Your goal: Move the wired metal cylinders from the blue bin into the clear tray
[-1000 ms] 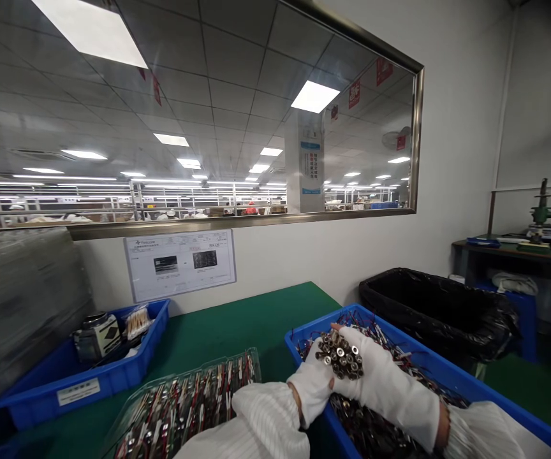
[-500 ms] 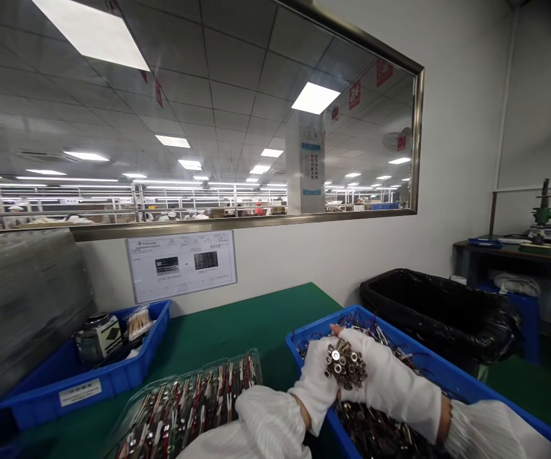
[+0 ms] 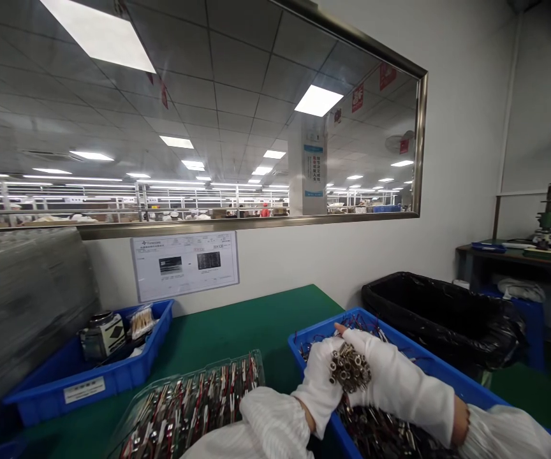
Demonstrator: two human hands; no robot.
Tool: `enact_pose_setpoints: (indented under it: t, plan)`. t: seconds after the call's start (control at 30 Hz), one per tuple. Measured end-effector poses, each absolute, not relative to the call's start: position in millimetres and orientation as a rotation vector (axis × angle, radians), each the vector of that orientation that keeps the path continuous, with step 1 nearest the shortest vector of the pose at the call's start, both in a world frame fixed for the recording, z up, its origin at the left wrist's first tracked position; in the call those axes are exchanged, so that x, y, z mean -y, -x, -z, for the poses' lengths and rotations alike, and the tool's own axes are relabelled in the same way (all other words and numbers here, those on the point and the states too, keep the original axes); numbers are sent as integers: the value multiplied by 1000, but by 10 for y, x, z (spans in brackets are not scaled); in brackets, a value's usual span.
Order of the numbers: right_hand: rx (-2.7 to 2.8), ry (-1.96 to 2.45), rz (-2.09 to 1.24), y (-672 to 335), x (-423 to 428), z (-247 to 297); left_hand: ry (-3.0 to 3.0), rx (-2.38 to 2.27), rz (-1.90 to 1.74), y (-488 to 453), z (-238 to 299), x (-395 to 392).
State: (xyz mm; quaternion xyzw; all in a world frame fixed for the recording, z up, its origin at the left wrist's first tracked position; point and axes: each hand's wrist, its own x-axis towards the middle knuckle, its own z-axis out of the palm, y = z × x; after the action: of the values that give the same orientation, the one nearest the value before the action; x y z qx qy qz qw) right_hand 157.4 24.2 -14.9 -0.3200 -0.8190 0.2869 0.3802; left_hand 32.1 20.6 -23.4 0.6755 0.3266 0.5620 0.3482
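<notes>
Both my hands wear white gloves and meet over a blue bin (image 3: 448, 376) full of small metal parts with red and black wires. My right hand (image 3: 395, 382) is wrapped round a bundle of these metal-tipped parts (image 3: 349, 368), their round silver ends facing up. My left hand (image 3: 323, 382) is cupped against the same bundle from the left, fingers closed on it. A fingertip pokes out bare at the top of the bundle.
A clear plastic tray (image 3: 194, 405) of laid-out wired parts lies on the green table (image 3: 237, 325) to the left. Further left stands a blue bin (image 3: 88, 376) with a jar and swabs. A black-lined waste bin (image 3: 442, 319) is at right, beneath a large window.
The bundle has been gathered tighter between both hands and sits slightly lower. The view has shifted a little to the left.
</notes>
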Motion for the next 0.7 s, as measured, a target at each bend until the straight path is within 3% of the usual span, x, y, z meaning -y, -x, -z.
enact_pose_setpoints:
  t: [0.07,0.23,0.7]
  plan:
    - [2180,826,-550,-1605,-233,131,-1703,-832,-1442,-327,215,-195]
    - [2180,844,-448,-1622,-218,119,-1562,-912,-1455,-337,234,-224]
    - [2211,806,-358,-1620,-232,118,-1540,-883,-1488,-342,145,-133]
